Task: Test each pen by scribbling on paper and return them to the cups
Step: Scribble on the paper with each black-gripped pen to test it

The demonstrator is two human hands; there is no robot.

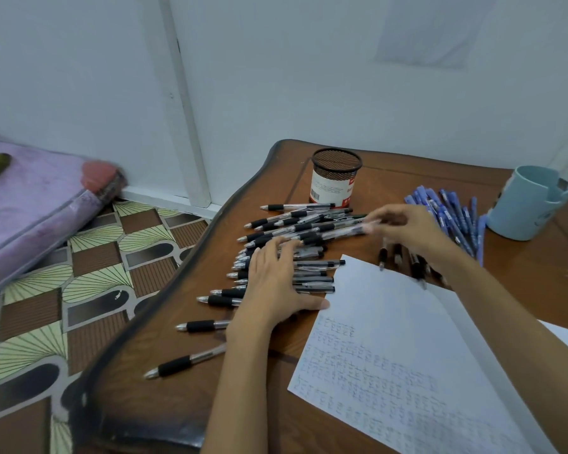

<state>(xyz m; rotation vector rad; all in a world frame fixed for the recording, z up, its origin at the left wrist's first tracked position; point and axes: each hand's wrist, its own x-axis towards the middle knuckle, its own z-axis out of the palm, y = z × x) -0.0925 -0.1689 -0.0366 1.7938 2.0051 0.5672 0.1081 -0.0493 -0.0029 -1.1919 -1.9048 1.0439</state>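
Left hand (pixel 276 283) lies palm down, fingers straight, thumb splayed; right hand (pixel 407 229) reaches forward, fingertips pinching a pen (pixel 340 232); both forearms bare.

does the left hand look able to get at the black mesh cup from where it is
Probably yes. The left hand lies flat on the black pens, and the mesh cup stands upright beyond the pile with only low pens between. The right hand, pinching a pen, is off to the side.

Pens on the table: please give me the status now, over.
Left hand flat on black pens. Right hand pinches one pen above the pile. Mesh cup and blue cup unobstructed, paper near.
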